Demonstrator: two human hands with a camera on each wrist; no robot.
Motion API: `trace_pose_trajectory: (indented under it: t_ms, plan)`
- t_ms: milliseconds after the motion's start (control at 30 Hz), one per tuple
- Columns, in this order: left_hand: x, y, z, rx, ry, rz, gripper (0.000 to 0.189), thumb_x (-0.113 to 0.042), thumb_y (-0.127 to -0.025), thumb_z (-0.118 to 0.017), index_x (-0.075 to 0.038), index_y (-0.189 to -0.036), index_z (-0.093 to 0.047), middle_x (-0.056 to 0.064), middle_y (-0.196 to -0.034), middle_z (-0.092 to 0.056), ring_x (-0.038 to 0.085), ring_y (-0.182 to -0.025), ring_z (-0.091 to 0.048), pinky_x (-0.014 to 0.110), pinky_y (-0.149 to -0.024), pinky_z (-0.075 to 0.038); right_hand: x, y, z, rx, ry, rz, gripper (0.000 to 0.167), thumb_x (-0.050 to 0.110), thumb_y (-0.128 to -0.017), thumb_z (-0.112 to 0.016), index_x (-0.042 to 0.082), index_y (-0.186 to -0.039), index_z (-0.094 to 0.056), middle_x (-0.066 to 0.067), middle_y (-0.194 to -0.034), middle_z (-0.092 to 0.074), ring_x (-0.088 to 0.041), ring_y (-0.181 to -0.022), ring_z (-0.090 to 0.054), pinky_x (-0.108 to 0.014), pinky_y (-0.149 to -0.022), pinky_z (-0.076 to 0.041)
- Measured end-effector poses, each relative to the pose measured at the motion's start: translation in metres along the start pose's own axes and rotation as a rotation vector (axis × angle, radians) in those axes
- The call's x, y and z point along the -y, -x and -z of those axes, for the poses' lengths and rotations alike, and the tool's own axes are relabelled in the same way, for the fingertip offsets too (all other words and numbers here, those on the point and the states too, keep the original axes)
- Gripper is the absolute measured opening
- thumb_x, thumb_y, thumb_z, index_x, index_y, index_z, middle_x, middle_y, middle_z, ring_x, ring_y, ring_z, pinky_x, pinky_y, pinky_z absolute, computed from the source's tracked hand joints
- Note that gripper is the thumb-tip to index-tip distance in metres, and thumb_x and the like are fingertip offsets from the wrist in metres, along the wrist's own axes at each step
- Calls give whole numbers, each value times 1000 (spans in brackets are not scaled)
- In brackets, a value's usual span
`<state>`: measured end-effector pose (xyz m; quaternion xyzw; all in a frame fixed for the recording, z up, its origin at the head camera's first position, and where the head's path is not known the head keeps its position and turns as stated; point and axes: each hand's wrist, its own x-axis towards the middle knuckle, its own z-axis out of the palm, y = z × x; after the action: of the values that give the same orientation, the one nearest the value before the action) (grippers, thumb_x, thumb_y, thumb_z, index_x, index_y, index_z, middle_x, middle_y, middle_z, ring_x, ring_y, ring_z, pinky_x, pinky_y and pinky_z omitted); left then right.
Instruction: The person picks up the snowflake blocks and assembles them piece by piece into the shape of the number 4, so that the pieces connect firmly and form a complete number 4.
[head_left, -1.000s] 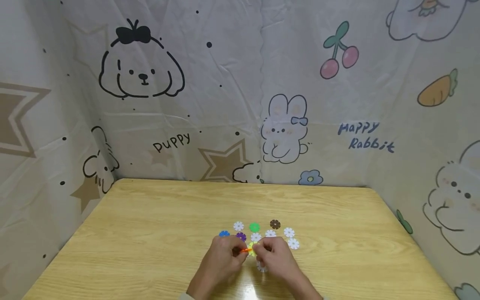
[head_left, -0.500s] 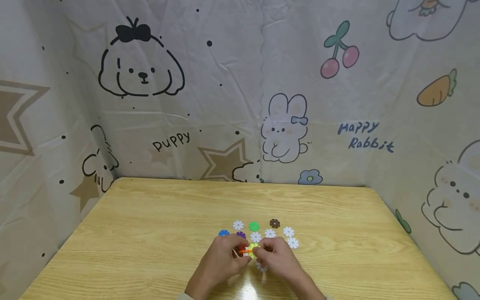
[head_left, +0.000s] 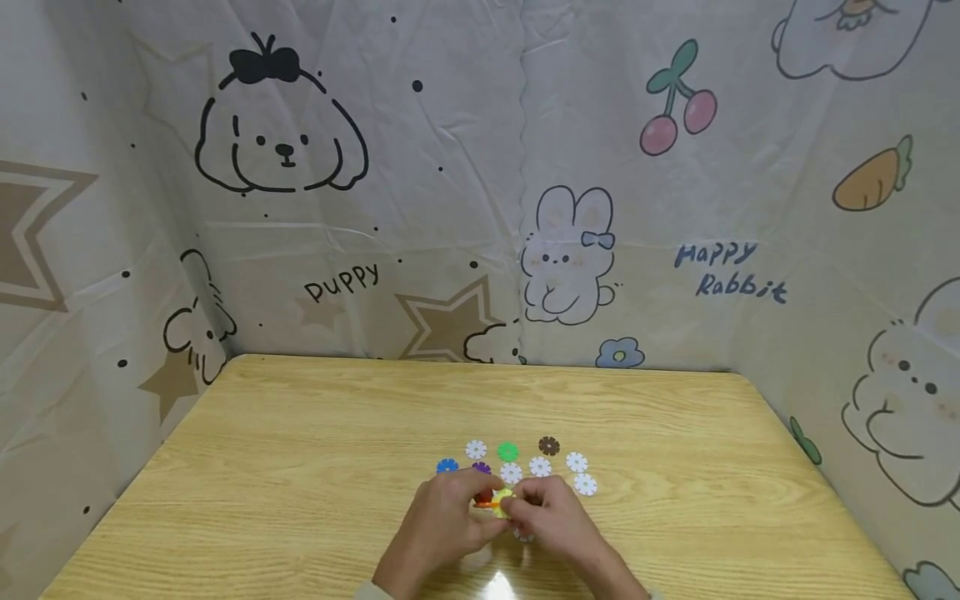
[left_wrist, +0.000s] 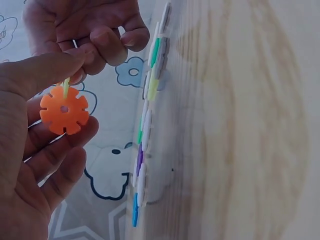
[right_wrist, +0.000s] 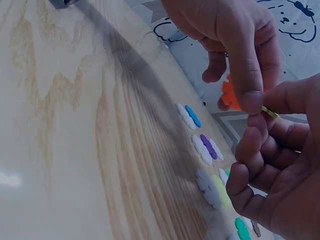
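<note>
Between the two hands, an orange slotted disc (left_wrist: 55,118) is joined edge-on at a slot to a yellow slotted disc (head_left: 499,506). My left hand (head_left: 444,518) holds the orange disc, its fingers behind it and the thumb reaching over the joint. The thumb and index finger of my right hand (head_left: 561,521) pinch the yellow disc, seen edge-on in the right wrist view. A dark red patch (head_left: 484,495) shows by the left fingers; its kind is unclear. Under the right hand, a white disc (head_left: 522,536) is mostly hidden.
Just beyond the hands, several slotted discs lie flat on the wooden table (head_left: 300,467): blue (head_left: 447,465), purple (head_left: 482,467), green (head_left: 507,451), brown (head_left: 549,446) and several white ones (head_left: 577,462). A printed cloth (head_left: 450,208) hangs around the table.
The joined discs stay between the hands, and the yellow disc has turned and shifted slightly left. The left thumb and fingertips have moved a little nearer the right hand.
</note>
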<state>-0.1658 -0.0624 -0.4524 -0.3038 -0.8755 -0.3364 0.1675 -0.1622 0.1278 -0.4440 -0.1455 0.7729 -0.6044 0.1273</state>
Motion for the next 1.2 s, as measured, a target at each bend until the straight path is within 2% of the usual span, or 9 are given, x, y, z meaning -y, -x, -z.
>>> trace_pose_trajectory:
  t_ms: [100, 233, 400, 667, 933, 1200]
  plan:
    - [0, 0, 1, 13, 3, 15, 28, -25, -72, -90, -12, -93, -76, -8, -83, -68, 0, -70, -57, 15, -58, -46, 0, 0, 4, -14, 24, -14, 21, 14, -94, -65, -3, -81, -69, -4, -67, -59, -12, -61, -53, -23, -55, -45]
    - [0, 1, 3, 59, 9, 73, 29, -26, -74, -89, -11, -95, -76, -7, -86, -69, 1, -72, -58, 16, -61, -48, -1, 0, 12, -56, 66, -26, 19, 19, -97, -65, 3, -92, -74, -7, -74, -64, -14, -63, -56, -24, -55, -45]
    - [2, 2, 6, 86, -6, 98, 32, -28, -75, -89, -10, -98, -77, -7, -83, -67, 3, -70, -58, 18, -59, -47, -4, -1, 19, -66, 101, -6, 20, 19, -96, -66, 1, -98, -74, -9, -85, -68, -19, -70, -62, -27, -60, -51]
    - [4, 3, 8, 87, -11, 99, 33, -28, -76, -89, -8, -100, -77, -2, -86, -71, 2, -69, -58, 17, -59, -47, -3, 3, 25, -61, 286, 31, 18, 24, -94, -69, 6, -93, -73, 1, -82, -68, -16, -73, -61, -27, -64, -49]
    - [5, 5, 9, 88, 3, 111, 32, -28, -76, -89, -10, -99, -76, -4, -83, -69, 2, -68, -55, 18, -59, -47, -4, 8, 36, -42, 444, 53, 12, 19, -92, -72, 8, -90, -71, 6, -80, -66, -12, -73, -61, -26, -64, -52]
    - [7, 7, 9, 91, 2, 126, 34, -30, -76, -88, -10, -101, -76, -6, -83, -68, 1, -69, -54, 18, -60, -47, -5, 14, 49, -11, 519, 53, 13, 19, -89, -75, 8, -89, -70, 5, -83, -66, -14, -75, -62, -26, -65, -52]
